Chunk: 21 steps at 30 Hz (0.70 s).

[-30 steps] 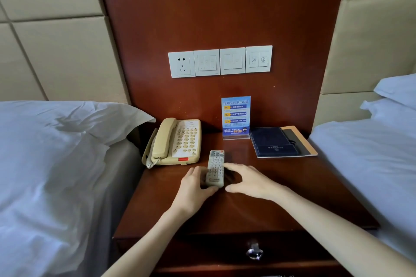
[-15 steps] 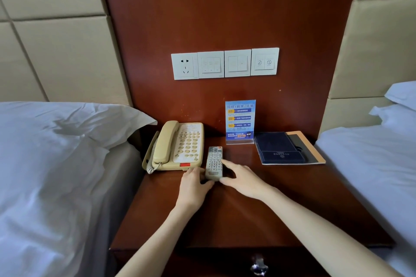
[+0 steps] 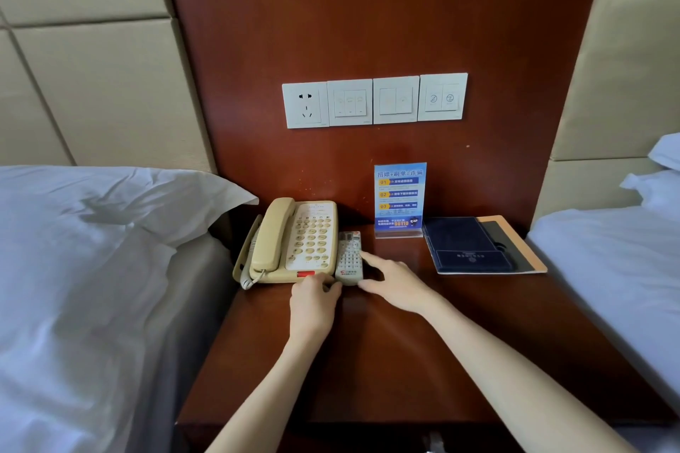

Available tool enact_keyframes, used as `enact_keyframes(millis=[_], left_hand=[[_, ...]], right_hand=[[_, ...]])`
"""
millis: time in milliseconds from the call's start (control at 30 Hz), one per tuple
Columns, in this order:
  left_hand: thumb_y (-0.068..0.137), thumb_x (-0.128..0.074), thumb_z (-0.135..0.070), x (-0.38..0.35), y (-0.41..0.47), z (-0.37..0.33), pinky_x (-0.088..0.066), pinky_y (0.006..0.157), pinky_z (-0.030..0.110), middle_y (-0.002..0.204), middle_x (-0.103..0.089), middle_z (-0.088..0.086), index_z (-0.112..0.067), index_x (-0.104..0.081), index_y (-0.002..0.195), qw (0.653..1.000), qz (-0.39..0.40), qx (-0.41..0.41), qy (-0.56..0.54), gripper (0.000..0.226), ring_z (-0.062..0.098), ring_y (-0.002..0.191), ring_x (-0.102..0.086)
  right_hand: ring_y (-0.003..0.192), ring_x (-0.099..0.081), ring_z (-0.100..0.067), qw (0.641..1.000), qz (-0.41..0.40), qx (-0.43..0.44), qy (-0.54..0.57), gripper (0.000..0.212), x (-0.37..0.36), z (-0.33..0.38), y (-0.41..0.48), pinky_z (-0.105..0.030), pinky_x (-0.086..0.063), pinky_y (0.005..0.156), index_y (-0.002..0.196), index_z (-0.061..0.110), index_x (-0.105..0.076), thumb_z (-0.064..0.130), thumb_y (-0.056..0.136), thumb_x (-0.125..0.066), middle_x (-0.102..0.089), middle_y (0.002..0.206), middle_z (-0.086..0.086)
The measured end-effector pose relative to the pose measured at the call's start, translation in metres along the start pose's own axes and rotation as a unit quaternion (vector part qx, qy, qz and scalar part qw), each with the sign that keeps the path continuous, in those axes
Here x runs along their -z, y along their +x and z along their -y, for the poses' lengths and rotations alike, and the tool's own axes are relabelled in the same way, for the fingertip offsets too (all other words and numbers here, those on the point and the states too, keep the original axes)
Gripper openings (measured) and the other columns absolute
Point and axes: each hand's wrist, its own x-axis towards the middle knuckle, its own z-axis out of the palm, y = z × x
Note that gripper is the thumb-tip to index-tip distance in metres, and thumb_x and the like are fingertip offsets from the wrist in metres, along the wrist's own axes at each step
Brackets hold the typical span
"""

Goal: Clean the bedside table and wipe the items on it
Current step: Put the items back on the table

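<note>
A grey remote control (image 3: 349, 257) lies flat on the dark wooden bedside table (image 3: 423, 360), right against the side of a cream telephone (image 3: 290, 243). My left hand (image 3: 314, 302) touches the remote's near left corner with its fingertips. My right hand (image 3: 395, 279) rests its fingers on the remote's right edge and near end. Both hands press it from the sides rather than lift it. A blue notice card in a clear stand (image 3: 400, 199) stands at the back. A dark folder on an orange sheet (image 3: 474, 245) lies at the back right. No cloth is in view.
White bedding (image 3: 92, 287) borders the table on the left and another bed (image 3: 618, 268) on the right. A socket and switch panel (image 3: 373, 101) sits on the wooden wall panel above. A drawer handle (image 3: 436, 443) shows at the bottom edge.
Both hands have slid the remote away from me and to the left, from the table's middle up against the telephone. The camera has moved closer and tilted slightly.
</note>
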Motion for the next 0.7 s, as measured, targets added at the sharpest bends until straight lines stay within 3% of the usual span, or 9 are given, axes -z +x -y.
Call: enact_keyframes(millis=[233,433,567,700], left_hand=[[0.087,-0.062,-0.028,-0.001,0.001,0.002,-0.049,0.076,0.033,0.089,-0.069,0.006,-0.013,-0.069,0.097,1.000,0.004,0.008,-0.004,0.019,0.023,0.088,-0.061],[0.091,-0.054,-0.027,0.001,-0.002,0.000,-0.040,0.067,0.030,0.082,-0.066,0.007,-0.013,-0.063,0.083,1.000,0.003,0.011,-0.012,0.019,0.026,0.083,-0.060],[0.091,-0.051,-0.018,0.012,-0.006,0.004,-0.043,0.071,0.028,0.086,-0.067,0.004,-0.011,-0.064,0.090,0.997,0.040,0.006,-0.069,0.014,0.021,0.083,-0.061],[0.089,-0.051,-0.016,0.031,-0.009,0.015,-0.039,0.070,0.021,0.090,-0.068,0.001,-0.016,-0.066,0.094,0.992,0.088,0.014,-0.089,0.016,0.014,0.086,-0.061]], right_hand=[[0.142,-0.028,-0.021,1.000,0.001,-0.006,0.002,0.069,-0.001,0.001,-0.002,-0.038,-0.026,0.115,0.149,0.035,-0.026,0.036,0.089,-0.060,-0.041,0.150,-0.003],[0.140,-0.033,-0.015,1.000,-0.002,-0.007,0.020,0.072,-0.003,0.005,-0.009,-0.028,-0.027,0.113,0.150,0.024,-0.029,0.026,0.086,-0.064,-0.039,0.152,0.001],[0.136,-0.038,-0.011,0.998,-0.007,-0.016,0.056,0.064,-0.003,0.006,-0.026,-0.019,-0.027,0.103,0.145,0.021,-0.037,0.022,0.087,-0.063,-0.044,0.148,0.004],[0.131,-0.043,-0.009,0.996,0.011,-0.025,0.080,0.049,0.003,0.006,-0.047,-0.023,-0.032,0.104,0.138,0.022,-0.048,0.022,0.090,-0.061,-0.050,0.142,0.003]])
